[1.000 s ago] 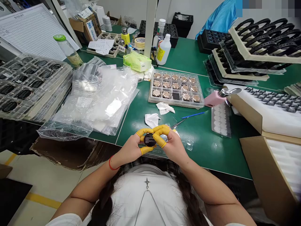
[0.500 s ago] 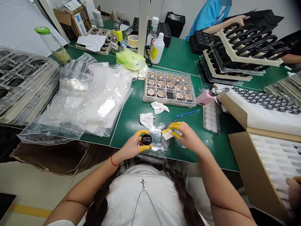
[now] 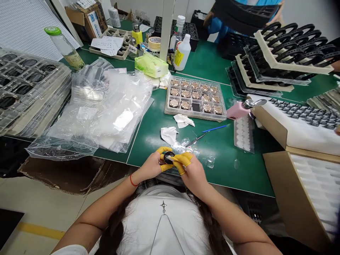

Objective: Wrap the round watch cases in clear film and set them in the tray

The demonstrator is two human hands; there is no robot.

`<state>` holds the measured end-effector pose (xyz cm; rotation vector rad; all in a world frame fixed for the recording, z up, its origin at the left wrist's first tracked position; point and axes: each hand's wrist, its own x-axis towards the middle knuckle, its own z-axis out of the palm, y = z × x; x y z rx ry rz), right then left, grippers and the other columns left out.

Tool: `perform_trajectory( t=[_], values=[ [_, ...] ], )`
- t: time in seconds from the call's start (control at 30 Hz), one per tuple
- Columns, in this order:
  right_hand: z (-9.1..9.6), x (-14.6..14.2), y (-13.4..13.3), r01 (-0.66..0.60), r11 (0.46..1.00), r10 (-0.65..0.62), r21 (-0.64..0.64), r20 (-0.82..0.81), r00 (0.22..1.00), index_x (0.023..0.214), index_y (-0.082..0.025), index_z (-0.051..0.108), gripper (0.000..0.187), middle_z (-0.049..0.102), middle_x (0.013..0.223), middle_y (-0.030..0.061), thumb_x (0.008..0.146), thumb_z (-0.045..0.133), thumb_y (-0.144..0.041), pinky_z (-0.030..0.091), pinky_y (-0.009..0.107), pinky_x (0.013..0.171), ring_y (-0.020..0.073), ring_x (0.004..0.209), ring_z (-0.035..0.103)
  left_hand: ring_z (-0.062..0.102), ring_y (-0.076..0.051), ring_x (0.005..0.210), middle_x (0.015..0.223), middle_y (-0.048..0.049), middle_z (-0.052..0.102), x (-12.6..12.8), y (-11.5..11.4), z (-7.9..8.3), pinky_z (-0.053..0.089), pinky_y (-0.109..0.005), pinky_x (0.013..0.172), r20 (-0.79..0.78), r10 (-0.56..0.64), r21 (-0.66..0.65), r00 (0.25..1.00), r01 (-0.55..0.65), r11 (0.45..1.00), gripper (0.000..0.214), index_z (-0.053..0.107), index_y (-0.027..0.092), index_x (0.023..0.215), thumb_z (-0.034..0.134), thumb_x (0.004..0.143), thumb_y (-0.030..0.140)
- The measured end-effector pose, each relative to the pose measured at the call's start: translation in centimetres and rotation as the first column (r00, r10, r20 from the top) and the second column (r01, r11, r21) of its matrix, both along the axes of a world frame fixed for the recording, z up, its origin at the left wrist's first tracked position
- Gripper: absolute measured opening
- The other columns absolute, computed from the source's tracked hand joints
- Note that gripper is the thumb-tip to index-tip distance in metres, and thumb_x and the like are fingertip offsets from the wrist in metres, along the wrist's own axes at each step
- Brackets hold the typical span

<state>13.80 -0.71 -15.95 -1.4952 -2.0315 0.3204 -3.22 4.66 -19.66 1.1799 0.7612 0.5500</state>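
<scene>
My left hand (image 3: 156, 162), in yellow finger cots, grips a round black disc (image 3: 168, 156) by its edge, face up; it looks like a watch face with small pale print. My right hand (image 3: 190, 168), also in yellow finger cots, is closed in a pinch right at the disc's face. A small pale tip shows at its fingertips; what they pinch is too small to name. Just beyond the hands lie crumpled clear film, a pair of dark tweezers (image 3: 196, 139), a blue stick tool (image 3: 214, 129) and two crumpled white wipes (image 3: 169, 135).
A clear tray (image 3: 195, 115) of rose-gold watch parts stands ahead. Plastic bags (image 3: 106, 120) cover the left side. At right are a pink pump bottle (image 3: 237, 110), a sheet of round white stickers (image 3: 243, 136) and an open carton (image 3: 284, 177). A person in blue handles black trays (image 3: 245, 14) opposite.
My right hand has moved left onto the disc from beside it. The yellow-and-white piece at its fingers before is no longer visible. The person opposite has raised a black tray.
</scene>
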Motion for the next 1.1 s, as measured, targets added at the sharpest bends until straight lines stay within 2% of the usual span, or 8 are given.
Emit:
perform_trajectory(
  t=[0.13, 0.3, 0.47, 0.57, 0.67, 0.9, 1.0, 1.1],
  values=[
    [-1.3, -1.8, 0.7, -0.003, 0.998, 0.001, 0.059, 0.043, 0.999, 0.096, -0.019, 0.061, 0.017, 0.060, 0.083, 0.0071, 0.091, 0.045, -0.020, 0.041, 0.031, 0.064, 0.0200, 0.076, 0.050, 0.058, -0.012, 0.073, 0.088, -0.0014, 0.060, -0.2, 0.2, -0.2, 0.046, -0.022, 0.065, -0.030, -0.007, 0.084, 1.000, 0.010, 0.996, 0.046, 0.048, 0.020, 0.114, 0.069, 0.074, 0.023],
    [-1.6, -0.9, 2.6, 0.038, 0.997, -0.042, 0.063, 0.066, 0.997, 0.091, -0.017, 0.061, 0.018, 0.058, 0.082, 0.0084, 0.090, 0.044, -0.020, 0.039, 0.033, 0.066, 0.0217, 0.078, 0.048, 0.061, -0.016, 0.080, 0.087, -0.0026, 0.063, -0.1, 0.4, -0.5, 0.048, -0.027, 0.072, 0.001, -0.019, 0.110, 1.000, 0.019, 0.994, 0.048, 0.046, 0.019, 0.117, 0.069, 0.075, 0.026],
    [-0.8, 0.4, 3.7, -0.001, 0.999, 0.002, -0.044, 0.029, 1.000, 0.090, -0.019, 0.061, 0.019, 0.058, 0.083, 0.0068, 0.088, 0.042, -0.015, 0.041, 0.032, 0.069, 0.0211, 0.081, 0.049, 0.062, -0.016, 0.081, 0.093, -0.0043, 0.063, 0.1, 0.3, -0.4, 0.049, -0.028, 0.073, 0.023, -0.008, 0.049, 1.000, 0.007, 0.999, 0.052, 0.046, 0.017, 0.116, 0.072, 0.072, 0.028],
    [-0.1, 0.6, 3.3, -0.060, 0.998, 0.061, -0.027, 0.022, 0.998, 0.098, -0.019, 0.060, 0.024, 0.058, 0.088, 0.0068, 0.087, 0.041, -0.009, 0.040, 0.032, 0.070, 0.0203, 0.082, 0.048, 0.061, -0.014, 0.077, 0.091, -0.0033, 0.062, 0.1, 0.3, -0.1, 0.049, -0.027, 0.071, 0.008, -0.008, 0.053, 1.000, 0.008, 0.999, 0.052, 0.047, 0.017, 0.115, 0.073, 0.071, 0.028],
    [0.2, 0.0, 2.2, -0.118, 0.991, 0.106, 0.064, 0.164, 0.981, 0.097, -0.020, 0.063, 0.029, 0.059, 0.089, 0.0070, 0.084, 0.042, -0.005, 0.037, 0.032, 0.068, 0.0204, 0.081, 0.044, 0.060, -0.014, 0.075, 0.090, -0.0028, 0.061, 0.1, 0.3, 0.0, 0.048, -0.026, 0.069, -0.012, -0.039, 0.106, 0.999, 0.040, 0.994, 0.050, 0.049, 0.018, 0.115, 0.071, 0.072, 0.027],
    [-1.3, -0.8, -0.4, -0.199, 0.956, 0.132, 0.214, 0.289, 0.948, 0.086, -0.019, 0.064, 0.026, 0.059, 0.085, 0.0068, 0.085, 0.042, -0.005, 0.035, 0.034, 0.071, 0.0199, 0.078, 0.041, 0.058, -0.012, 0.069, 0.084, -0.0016, 0.061, -0.2, 0.3, -0.2, 0.044, -0.022, 0.061, -0.044, -0.051, 0.079, 0.998, 0.055, 0.995, 0.050, 0.048, 0.019, 0.116, 0.070, 0.071, 0.022],
    [-1.5, -0.3, -1.1, -0.165, 0.972, 0.131, 0.170, 0.194, 0.972, 0.089, -0.020, 0.063, 0.025, 0.059, 0.084, 0.0059, 0.087, 0.042, -0.007, 0.037, 0.033, 0.069, 0.0192, 0.077, 0.044, 0.058, -0.012, 0.073, 0.087, -0.0018, 0.061, -0.2, 0.3, 0.1, 0.045, -0.022, 0.065, -0.028, -0.069, 0.075, 0.997, 0.071, 0.995, 0.050, 0.049, 0.018, 0.114, 0.071, 0.069, 0.021],
    [-0.9, 0.6, -1.2, -0.035, 0.998, 0.039, 0.058, -0.063, 0.997, 0.095, -0.023, 0.061, 0.019, 0.060, 0.085, 0.0034, 0.091, 0.045, -0.014, 0.041, 0.031, 0.069, 0.0175, 0.078, 0.049, 0.059, -0.012, 0.074, 0.086, -0.0018, 0.061, -0.1, 0.3, 0.3, 0.046, -0.024, 0.068, -0.041, -0.063, 0.094, 0.997, 0.067, 0.993, 0.048, 0.050, 0.018, 0.112, 0.072, 0.071, 0.026]
  ],
)
